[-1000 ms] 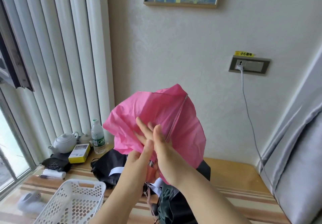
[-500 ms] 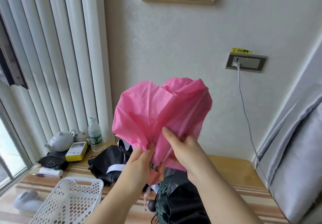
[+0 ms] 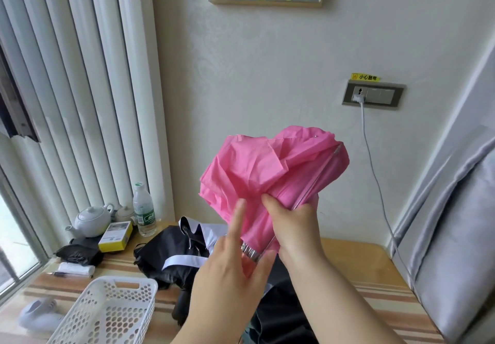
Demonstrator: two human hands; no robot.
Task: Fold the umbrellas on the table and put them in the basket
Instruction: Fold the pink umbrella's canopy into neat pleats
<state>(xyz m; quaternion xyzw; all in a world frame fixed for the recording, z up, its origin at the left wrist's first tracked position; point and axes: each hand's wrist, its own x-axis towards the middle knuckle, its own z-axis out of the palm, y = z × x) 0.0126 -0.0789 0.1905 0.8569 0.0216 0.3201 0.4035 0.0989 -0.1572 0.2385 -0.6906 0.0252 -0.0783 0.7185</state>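
Observation:
A pink umbrella [image 3: 270, 172], collapsed but loose and puffy, is held up in front of me above the table. My right hand [image 3: 292, 226] grips the gathered pink cloth and a metal rib near the bottom. My left hand [image 3: 230, 271] holds the umbrella's base by the silver metal part between thumb and palm, forefinger stretched up along the cloth. A black umbrella with white trim [image 3: 174, 252] lies unfolded on the table behind my hands. Another dark umbrella [image 3: 278, 314] lies below my arms, partly hidden. The white perforated basket [image 3: 107, 314] stands empty at the front left.
On the striped table [image 3: 375, 284], far left, stand a white teapot [image 3: 91, 218], a water bottle [image 3: 144, 209], a yellow box [image 3: 116, 236], a black pouch [image 3: 79, 252] and a white roll [image 3: 76, 268]. A grey sofa [image 3: 460, 250] borders the right. A cable [image 3: 375, 172] hangs from the wall socket.
The pink canopy has been gathered smaller. My right hand moved from flat on the cloth to gripping it. My left forefinger now points up along the cloth.

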